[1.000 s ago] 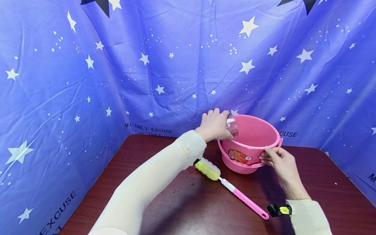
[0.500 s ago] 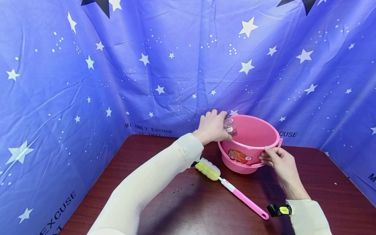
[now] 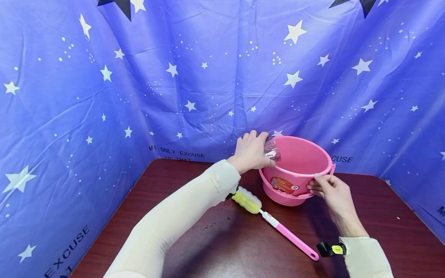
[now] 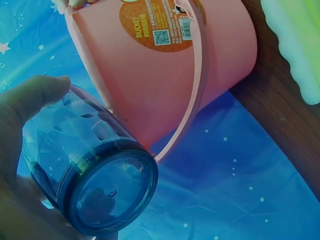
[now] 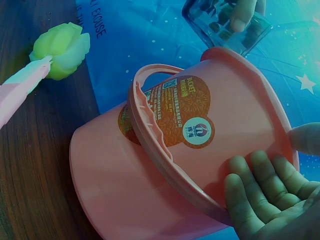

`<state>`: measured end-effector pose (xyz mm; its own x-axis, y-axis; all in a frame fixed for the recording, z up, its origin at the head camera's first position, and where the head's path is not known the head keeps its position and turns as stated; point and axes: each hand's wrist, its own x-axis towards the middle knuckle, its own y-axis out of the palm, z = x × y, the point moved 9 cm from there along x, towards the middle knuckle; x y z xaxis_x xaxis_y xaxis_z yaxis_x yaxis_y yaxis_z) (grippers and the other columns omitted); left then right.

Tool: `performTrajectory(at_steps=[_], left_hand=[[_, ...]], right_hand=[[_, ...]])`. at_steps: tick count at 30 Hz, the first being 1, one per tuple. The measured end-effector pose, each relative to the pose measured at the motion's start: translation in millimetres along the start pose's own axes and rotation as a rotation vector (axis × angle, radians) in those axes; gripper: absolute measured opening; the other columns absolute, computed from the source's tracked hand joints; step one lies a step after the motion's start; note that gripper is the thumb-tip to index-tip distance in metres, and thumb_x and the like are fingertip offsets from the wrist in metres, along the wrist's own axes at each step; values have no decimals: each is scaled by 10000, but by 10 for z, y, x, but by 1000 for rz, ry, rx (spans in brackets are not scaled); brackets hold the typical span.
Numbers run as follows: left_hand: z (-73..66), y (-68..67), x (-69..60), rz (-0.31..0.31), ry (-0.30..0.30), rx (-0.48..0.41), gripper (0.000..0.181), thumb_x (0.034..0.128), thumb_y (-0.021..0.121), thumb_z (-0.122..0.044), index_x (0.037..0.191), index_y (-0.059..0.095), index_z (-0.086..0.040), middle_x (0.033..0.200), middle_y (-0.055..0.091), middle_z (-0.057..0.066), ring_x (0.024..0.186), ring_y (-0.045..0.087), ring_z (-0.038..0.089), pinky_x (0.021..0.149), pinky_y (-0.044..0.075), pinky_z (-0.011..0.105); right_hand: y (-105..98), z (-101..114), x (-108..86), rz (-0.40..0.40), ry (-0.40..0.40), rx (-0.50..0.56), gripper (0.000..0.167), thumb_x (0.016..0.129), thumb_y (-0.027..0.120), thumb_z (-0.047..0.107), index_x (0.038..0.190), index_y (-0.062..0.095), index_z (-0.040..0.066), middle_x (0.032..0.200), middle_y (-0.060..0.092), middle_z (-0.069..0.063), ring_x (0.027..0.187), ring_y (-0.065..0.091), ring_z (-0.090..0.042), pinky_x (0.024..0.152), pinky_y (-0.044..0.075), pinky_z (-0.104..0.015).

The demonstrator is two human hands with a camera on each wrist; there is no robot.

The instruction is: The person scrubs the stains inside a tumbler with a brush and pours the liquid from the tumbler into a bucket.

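In the head view, my left hand (image 3: 247, 152) grips a clear faceted drinking glass (image 3: 272, 150). The glass is tipped over the left rim of a pink plastic bucket (image 3: 302, 156), its mouth towards the inside. Its thick round base (image 4: 112, 192) faces the left wrist camera. My right hand (image 3: 334, 199) holds the bucket's near right rim, thumb at the edge and fingers against the outer wall, as the right wrist view shows. The bucket stands on the table with its handle (image 5: 165, 167) hanging down over the labelled side. How much is inside the bucket cannot be seen.
A cup brush (image 3: 290, 233) with a yellow-and-white sponge head and pink handle lies in front of the bucket on the dark wooden table (image 3: 194, 255). Water drops spot the tabletop left of it. Blue star-patterned cloth (image 3: 208, 77) hangs close behind and at both sides.
My left hand has shifted slightly left and down with the tipped glass, mostly in the first half second. My right hand and the bucket have stayed in place.
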<state>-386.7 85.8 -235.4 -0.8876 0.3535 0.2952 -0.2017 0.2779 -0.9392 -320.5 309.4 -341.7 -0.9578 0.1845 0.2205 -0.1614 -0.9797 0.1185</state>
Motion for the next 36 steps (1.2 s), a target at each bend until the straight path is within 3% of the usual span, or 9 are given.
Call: performTrajectory(at_steps=[27,36], left_hand=[[100,32,-65,-64,-27,-71,945,640,776,-606,1413,404,-210,1194,499,22,1078,454,192,893,376,378],[149,45,-101,-107,-20,-141,920,641,785,-593,1388,418,-201,1145,499,23,1028,454,179,854,383,370]], right_hand=[[0,-9,16,-12,19,-6,160,925,638,184,892,601,31,766,693,-15,683,683,-129,659,552,-247],[-2,-14,25,-13,12,2,152,924,638,173,889,606,29,762,695,-19,677,683,-131,654,552,-247]])
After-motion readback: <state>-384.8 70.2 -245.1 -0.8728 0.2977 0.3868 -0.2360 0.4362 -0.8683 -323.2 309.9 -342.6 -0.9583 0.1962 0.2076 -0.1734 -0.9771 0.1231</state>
